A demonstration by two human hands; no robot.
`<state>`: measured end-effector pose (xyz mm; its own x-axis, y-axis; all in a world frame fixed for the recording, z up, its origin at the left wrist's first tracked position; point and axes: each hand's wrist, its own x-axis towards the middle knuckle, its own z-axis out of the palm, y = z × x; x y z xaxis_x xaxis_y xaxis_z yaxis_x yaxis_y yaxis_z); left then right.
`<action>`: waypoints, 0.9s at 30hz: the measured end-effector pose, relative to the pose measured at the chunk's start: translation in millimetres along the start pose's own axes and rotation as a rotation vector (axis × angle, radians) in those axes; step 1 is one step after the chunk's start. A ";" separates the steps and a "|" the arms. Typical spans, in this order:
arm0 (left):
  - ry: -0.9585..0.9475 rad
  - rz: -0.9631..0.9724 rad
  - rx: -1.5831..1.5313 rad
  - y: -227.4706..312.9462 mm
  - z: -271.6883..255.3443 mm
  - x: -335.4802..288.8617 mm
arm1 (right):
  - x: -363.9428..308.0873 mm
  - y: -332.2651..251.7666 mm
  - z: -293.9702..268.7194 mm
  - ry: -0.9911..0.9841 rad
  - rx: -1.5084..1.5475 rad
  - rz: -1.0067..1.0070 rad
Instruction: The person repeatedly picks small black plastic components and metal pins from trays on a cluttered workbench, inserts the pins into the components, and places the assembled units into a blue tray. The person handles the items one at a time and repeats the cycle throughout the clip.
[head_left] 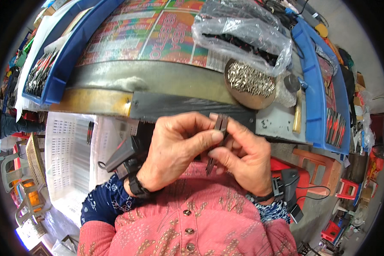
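Through the head camera I have both hands meeting near the middle of my view, and I take that spot as the centre of my clock. The left hand (173, 145) comes in from eight o'clock, thumb and forefinger pinching a dark slim piece (221, 123). The right hand (248, 155) comes in from four o'clock, its thumb and fingers closed on the same piece, forefinger along its upper end. I see the piece standing steeply, its narrow tip pointing toward six o'clock, just in front of the pink shirt (168, 213). I can't make out its finer detail.

Just beyond, at twelve, runs the workbench edge (179, 104). At one o'clock I see a round brown dish (246, 100) heaped with small shiny metal bits (251, 79), and a clear plastic bag (217, 30) behind it. Blue trays sit at ten (66, 62) and two (315, 98), both holding slim red-and-black items (336, 128). A white crate (57, 179) stands at nine.
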<state>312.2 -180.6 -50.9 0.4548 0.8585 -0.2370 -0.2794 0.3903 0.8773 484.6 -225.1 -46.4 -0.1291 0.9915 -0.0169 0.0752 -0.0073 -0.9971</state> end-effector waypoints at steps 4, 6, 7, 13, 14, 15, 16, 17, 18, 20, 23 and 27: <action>-0.032 0.029 -0.027 9.4 0.1 7.1 | 11.2 -7.3 -2.6 -0.035 0.024 -0.030; -0.042 0.047 -0.014 14.8 -0.4 11.4 | 15.7 -12.6 -5.0 -0.062 0.031 -0.003; -0.046 0.060 0.009 16.7 -0.6 14.5 | 18.0 -14.0 -4.7 -0.057 0.038 -0.007; -0.054 0.045 -0.012 17.5 -2.7 23.9 | 25.3 -15.5 -5.7 -0.048 0.097 0.010; -0.075 0.030 -0.016 17.3 -4.8 24.8 | 25.6 -14.2 -4.9 -0.032 0.101 0.016; -0.095 0.015 -0.020 16.9 -6.7 25.5 | 26.3 -12.5 -3.6 -0.020 0.111 0.012; -0.097 0.005 -0.025 16.1 -6.9 26.4 | 26.2 -11.7 -3.8 -0.009 0.122 0.009; -0.099 0.003 -0.040 15.4 -7.9 27.3 | 26.5 -11.0 -3.6 -0.010 0.131 0.018; -0.101 0.004 -0.049 14.8 -8.2 28.3 | 26.8 -10.4 -3.7 -0.010 0.139 0.027; -0.091 0.016 -0.055 13.5 -7.4 28.9 | 27.8 -9.9 -4.0 -0.011 0.155 0.043; -0.064 0.033 -0.053 12.6 -5.0 29.7 | 29.8 -10.2 -4.3 -0.012 0.167 0.055; -0.063 0.024 -0.068 12.5 -6.1 31.8 | 31.4 -10.7 -3.6 -0.019 0.156 0.052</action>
<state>318.0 -146.5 -50.0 0.4990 0.8459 -0.1881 -0.3464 0.3936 0.8515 483.4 -193.4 -36.0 -0.1481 0.9866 -0.0684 -0.0719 -0.0797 -0.9942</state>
